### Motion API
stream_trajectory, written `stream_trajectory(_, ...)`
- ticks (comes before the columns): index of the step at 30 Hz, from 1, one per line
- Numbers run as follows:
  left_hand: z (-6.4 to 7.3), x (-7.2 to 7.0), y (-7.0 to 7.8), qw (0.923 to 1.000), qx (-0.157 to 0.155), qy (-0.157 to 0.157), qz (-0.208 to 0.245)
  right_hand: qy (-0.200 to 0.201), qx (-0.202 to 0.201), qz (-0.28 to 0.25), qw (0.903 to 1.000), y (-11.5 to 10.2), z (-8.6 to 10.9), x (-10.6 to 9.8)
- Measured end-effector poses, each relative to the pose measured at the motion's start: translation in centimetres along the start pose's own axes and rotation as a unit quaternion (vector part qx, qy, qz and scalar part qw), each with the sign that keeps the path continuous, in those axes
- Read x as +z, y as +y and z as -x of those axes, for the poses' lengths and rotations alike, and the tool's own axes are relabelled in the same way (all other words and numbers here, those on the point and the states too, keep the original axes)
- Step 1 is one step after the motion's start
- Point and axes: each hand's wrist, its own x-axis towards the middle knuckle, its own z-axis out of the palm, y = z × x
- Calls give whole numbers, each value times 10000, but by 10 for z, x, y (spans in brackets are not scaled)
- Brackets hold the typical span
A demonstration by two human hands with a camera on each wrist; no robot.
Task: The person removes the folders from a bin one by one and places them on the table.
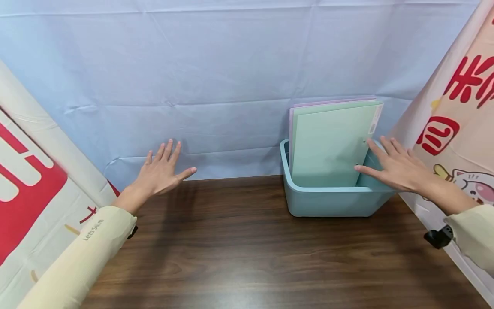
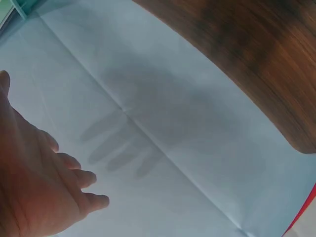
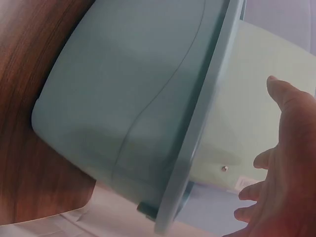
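My left hand (image 1: 160,171) hovers over the back edge of the table, fingers spread, holding nothing. In the left wrist view its palm (image 2: 39,182) faces the cloth, where its shadow falls. On the right, my right hand (image 1: 401,167) is spread above the right end of a blue-green plastic bin (image 1: 328,204) and holds nothing. Its thumb and forefinger overlap the folders in the head view; contact cannot be made out. Pale green folders (image 1: 328,146) stand upright in the bin, with a purple one (image 1: 291,124) behind them. A small stud and a label show on the front folder (image 3: 266,113).
The dark wood table (image 1: 239,249) spreads out before me. A pale blue cloth (image 1: 231,86) hangs along its back. Printed banners with red characters flank it, one at the left (image 1: 31,184) and one at the right (image 1: 463,128), close beside the bin.
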Motion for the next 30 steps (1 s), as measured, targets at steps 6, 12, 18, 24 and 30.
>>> stream_trajectory(6, -3, 3, 5, 9999, 70, 26, 69, -26, 12, -91, 10000, 11, -1, 4)
stream_trajectory(12, -6, 5, 12, 9997, 192, -22, 127, -95, 14, -155, 9998, 22, -1, 7)
stream_trajectory(18, -11, 10, 20, 9992, 338, -33, 198, -123, 34, -238, 9996, 36, -2, 11)
stream_trajectory(24, -15, 14, 29, 9987, 436, 70, 255, -248, 26, -263, 9993, 49, -4, 13)
stream_trajectory(30, -19, 17, 37, 9978, 557, 193, 296, -273, -100, -402, 9988, 58, -6, 16)
